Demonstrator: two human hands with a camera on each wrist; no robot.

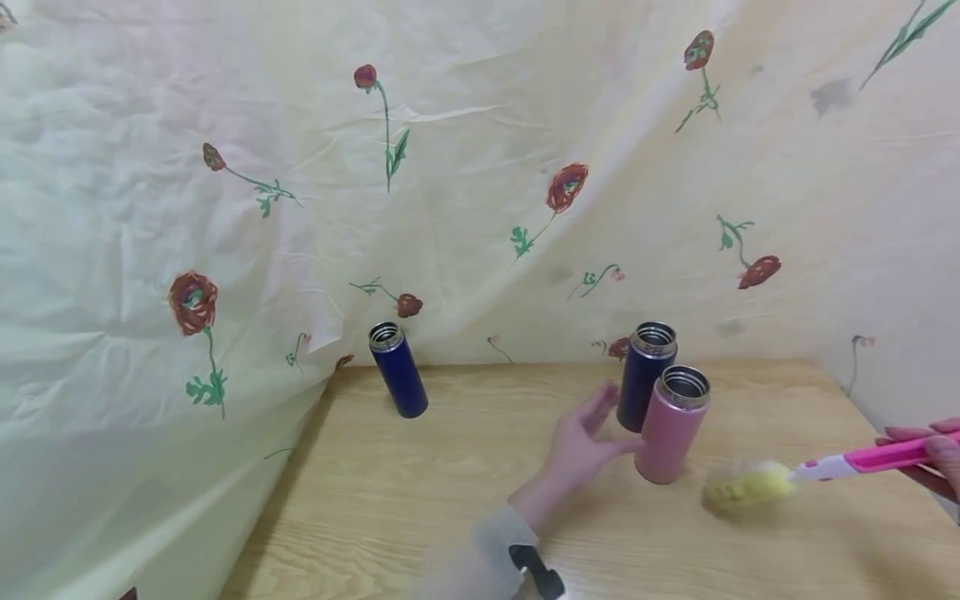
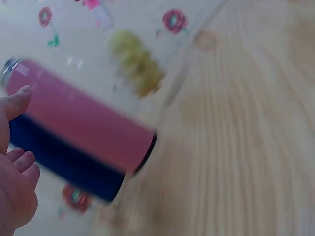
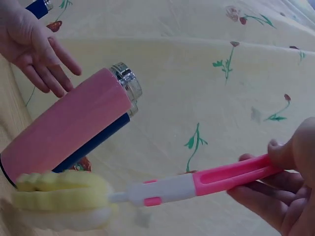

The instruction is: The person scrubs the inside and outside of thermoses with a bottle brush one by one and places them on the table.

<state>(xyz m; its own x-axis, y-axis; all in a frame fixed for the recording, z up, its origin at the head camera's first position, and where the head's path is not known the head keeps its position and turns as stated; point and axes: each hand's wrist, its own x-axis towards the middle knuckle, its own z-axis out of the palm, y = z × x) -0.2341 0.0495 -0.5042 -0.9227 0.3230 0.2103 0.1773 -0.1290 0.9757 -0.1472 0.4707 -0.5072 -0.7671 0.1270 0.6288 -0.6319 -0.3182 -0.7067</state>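
Observation:
A pink bottle (image 1: 672, 429), lidless with a steel threaded mouth, stands upright on the table. Just behind it is a dark blue bottle (image 1: 643, 379), also lidless. My left hand (image 1: 581, 450) is beside these two, thumb and fingers spread; in the right wrist view the hand (image 3: 37, 46) appears apart from the pink bottle. With my right hand (image 3: 285, 182) I grip the pink handle of a bottle brush (image 3: 167, 189). The brush's yellow sponge head (image 1: 750, 486), somewhat blurred, is to the right of the pink bottle, low over the table.
Another blue bottle (image 1: 399, 371), open at the top, stands toward the back left of the wooden table (image 1: 352, 517). A cream cloth with printed red flowers (image 1: 465, 208) hangs behind the table and down its left side.

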